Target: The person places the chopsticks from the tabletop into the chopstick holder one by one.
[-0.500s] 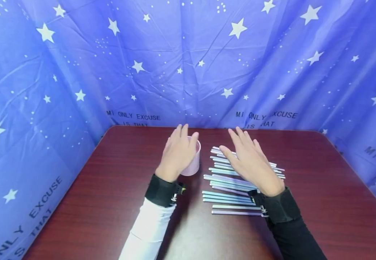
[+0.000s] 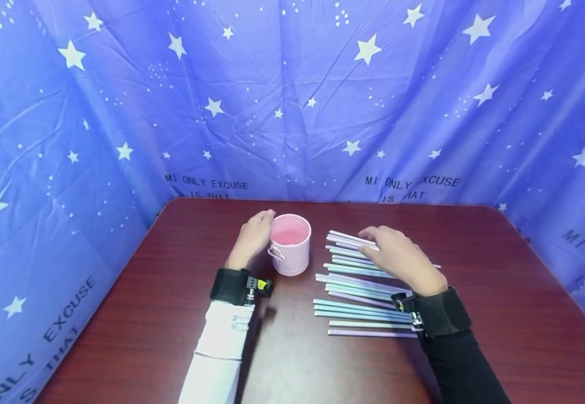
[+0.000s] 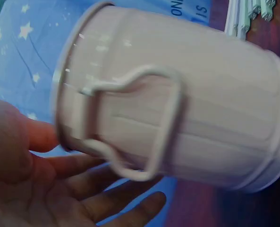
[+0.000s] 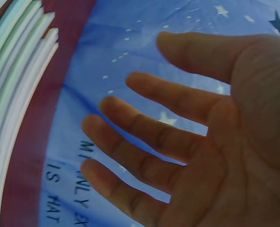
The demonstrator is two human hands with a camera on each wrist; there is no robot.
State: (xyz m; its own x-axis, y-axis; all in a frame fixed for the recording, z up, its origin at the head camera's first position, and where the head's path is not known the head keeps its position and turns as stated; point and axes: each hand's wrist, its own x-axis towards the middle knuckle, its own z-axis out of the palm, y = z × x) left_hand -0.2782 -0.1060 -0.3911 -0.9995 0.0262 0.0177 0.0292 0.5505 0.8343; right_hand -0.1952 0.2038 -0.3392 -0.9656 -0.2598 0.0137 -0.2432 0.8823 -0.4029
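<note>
A small pink bucket (image 2: 292, 256) stands upright on the table, with a wire handle (image 3: 172, 118) on its near left side. Against its left side, my left hand (image 2: 251, 238) has its thumb right at the rim; in the left wrist view the fingers (image 3: 130, 213) are spread and loosely bent, partly hidden behind the bucket. Thin sticks in pastel white, green, blue and lilac (image 2: 360, 303) lie in a loose row right of the bucket. Over the far end of this row hovers my right hand (image 2: 403, 259), its fingers (image 4: 140, 130) spread and slightly bent, holding nothing.
The dark red-brown wooden table (image 2: 181, 252) has rounded far corners. A blue curtain (image 2: 292, 112) with white stars and printed words hangs behind it and along both sides. Each wrist wears a black band with a small camera.
My left hand has moved left and down from over the bucket to its left side, uncovering the rim. My right hand has lowered toward the sticks, its fingers bending more.
</note>
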